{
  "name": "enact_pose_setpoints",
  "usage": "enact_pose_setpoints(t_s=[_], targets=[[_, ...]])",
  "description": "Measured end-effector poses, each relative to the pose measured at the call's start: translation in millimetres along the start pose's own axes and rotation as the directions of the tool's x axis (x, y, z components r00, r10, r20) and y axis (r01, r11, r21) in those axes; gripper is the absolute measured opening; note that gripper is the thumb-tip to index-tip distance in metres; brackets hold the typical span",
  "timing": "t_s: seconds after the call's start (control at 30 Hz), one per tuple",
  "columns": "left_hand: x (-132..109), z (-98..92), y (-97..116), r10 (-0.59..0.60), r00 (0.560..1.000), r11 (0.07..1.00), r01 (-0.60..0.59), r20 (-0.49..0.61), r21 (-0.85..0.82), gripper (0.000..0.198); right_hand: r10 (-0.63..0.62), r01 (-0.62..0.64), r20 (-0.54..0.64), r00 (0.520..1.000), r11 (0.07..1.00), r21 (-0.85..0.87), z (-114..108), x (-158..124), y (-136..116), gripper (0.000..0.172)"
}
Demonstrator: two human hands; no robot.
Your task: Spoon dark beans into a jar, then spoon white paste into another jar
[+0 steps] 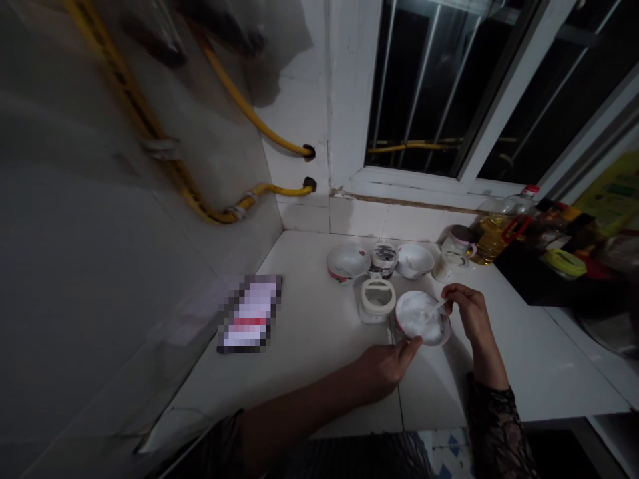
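My left hand [387,366] grips the near rim of a bowl [446,330], thumb and fingers closed on its edge. White powder or paste [417,313] fills much of the bowl; which of the two I cannot tell. In my right hand [466,306] is the handle of a white spoon [438,306], pinched between the fingers. The spoon's lower end rests in the white contents. Just left of the bowl stands a white-rimmed jar [378,303] with a see-through lid.
Behind are a patterned bowl [348,263], a dark-and-clear jar [383,258], a white bowl [415,261] and a lidded container [452,258]. An oil bottle [492,239] stands at the right. A blurred phone-like device [251,314] leans left. Yellow hoses [190,189] run along the wall.
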State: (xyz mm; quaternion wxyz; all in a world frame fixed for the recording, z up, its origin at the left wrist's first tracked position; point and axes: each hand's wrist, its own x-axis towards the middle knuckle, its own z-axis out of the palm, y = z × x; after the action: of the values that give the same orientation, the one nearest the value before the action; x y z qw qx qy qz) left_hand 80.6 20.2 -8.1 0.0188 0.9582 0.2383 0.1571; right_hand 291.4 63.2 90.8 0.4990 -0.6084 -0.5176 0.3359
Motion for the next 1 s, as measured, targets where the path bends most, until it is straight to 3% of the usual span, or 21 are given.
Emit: enact_pose_setpoints(t_s=[0.4,0.53,0.67,0.77,0.87,0.93,1.0], targets=[[3,-6.2,1,-0.02,0.998,0.999,0.022,0.063,-0.029,0.064,0.007,-0.006,-0.021,1.0,0.999,0.049,-2,3,2,0.014],[2,-8.7,2,-0.024,0.998,1.0,0.024,0.066,-0.007,0.059,0.042,-0.042,-0.003,0.999,0.996,0.075,-4,5,5,0.013],[2,-7.8,2,-0.022,0.999,1.0,0.022,0.046,-0.01,0.063,0.005,-0.002,-0.018,1.0,0.991,0.136,1,6,5,0.013],[2,-7.7,2,-0.011,1.0,1.0,0.012,0.023,-0.028,0.065,-0.067,0.072,-0.039,0.997,0.985,0.157,14,0,1,0.015],[4,-10.5,3,-0.001,0.999,1.0,0.002,0.034,-0.03,0.059,-0.231,0.234,-0.042,0.972,0.967,0.103,30,-12,-3,0.017],[5,-13.4,3,-0.011,0.999,1.0,0.012,0.048,-0.019,0.056,-0.396,0.396,-0.01,0.918,0.918,-0.002,40,-20,-5,0.015],[6,-16.4,4,-0.026,0.997,0.999,0.027,0.07,-0.017,0.053,-0.591,0.601,0.104,0.8,0.786,-0.145,47,-25,-7,0.014]])
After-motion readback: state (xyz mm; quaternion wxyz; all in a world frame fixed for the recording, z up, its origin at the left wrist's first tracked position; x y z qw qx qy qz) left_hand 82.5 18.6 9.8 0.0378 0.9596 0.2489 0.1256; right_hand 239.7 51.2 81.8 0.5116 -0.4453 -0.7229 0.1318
